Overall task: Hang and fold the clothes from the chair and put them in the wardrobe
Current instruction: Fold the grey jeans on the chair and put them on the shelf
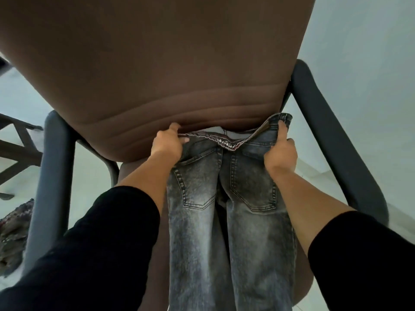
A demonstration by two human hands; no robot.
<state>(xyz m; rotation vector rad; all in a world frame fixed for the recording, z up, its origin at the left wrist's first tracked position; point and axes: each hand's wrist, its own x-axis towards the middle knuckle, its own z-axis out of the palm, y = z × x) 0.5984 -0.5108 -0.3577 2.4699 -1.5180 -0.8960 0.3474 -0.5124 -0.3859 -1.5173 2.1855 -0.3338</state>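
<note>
Gripping jeans (229, 198) waistband, both hands (167, 143) (280, 153) closed; legs seemingly on chair (134, 75) seat

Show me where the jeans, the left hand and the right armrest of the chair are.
jeans (258, 232): head view, on the right leg below the back pocket.
left hand (167, 145): head view, on the back of the hand.
right armrest (332, 135): head view, on the dark padded bar.

Faded grey, washed-out jeans (231, 221) lie on a brown chair (134, 63) with dark grey armrests (332, 131); sleeves (107, 243) black.
</note>
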